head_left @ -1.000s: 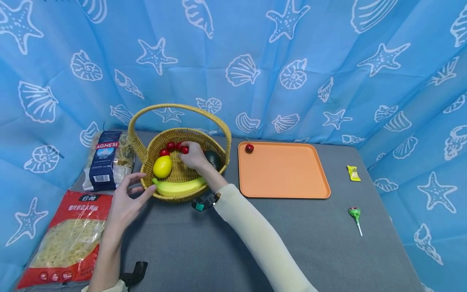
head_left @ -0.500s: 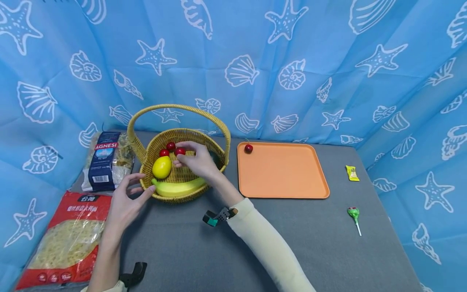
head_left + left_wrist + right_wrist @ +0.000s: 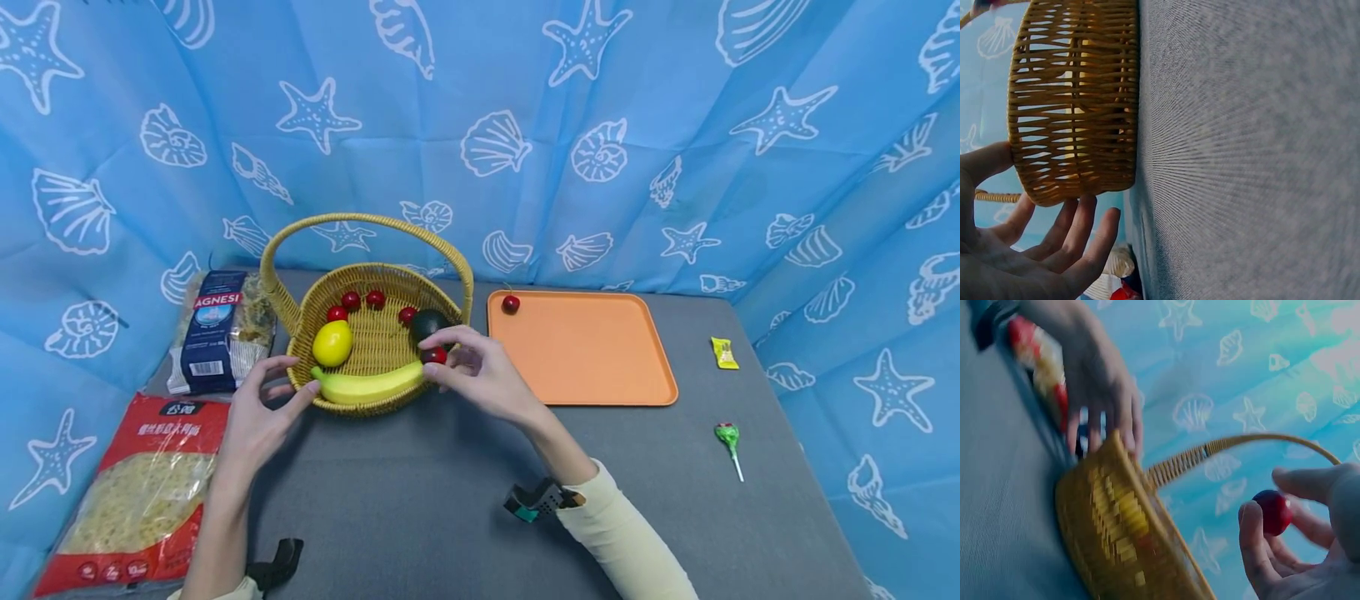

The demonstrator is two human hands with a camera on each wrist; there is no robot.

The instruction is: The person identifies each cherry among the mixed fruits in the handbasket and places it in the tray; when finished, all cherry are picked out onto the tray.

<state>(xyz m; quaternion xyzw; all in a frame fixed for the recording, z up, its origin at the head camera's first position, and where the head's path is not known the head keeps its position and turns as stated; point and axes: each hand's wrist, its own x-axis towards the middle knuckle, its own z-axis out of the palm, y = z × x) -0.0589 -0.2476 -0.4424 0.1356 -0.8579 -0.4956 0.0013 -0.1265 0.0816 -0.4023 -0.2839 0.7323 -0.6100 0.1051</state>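
My right hand (image 3: 483, 371) pinches a dark red cherry (image 3: 434, 356) at the right front rim of the wicker basket (image 3: 367, 408). In the right wrist view the cherry (image 3: 1274, 512) sits between thumb and fingertips, above the basket wall. My left hand (image 3: 258, 417) holds the basket's left front rim, its thumb on the near side and fingers along the outer wall (image 3: 1079, 112). Inside the basket lie a yellow lemon (image 3: 332, 343), a banana (image 3: 367, 386), a dark avocado (image 3: 430, 325) and several more cherries (image 3: 375, 299).
An orange tray (image 3: 585, 350) with one cherry (image 3: 511, 304) at its back left corner stands right of the basket. Farther right lie a yellow wrapped candy (image 3: 724, 353) and a green lollipop (image 3: 727, 436). Two pasta bags, one blue (image 3: 213, 333), one red (image 3: 135, 500), lie left.
My right hand has come from the back of the basket to its right front rim with a cherry in its fingers. The avocado shows again. My left hand has stayed on the basket.
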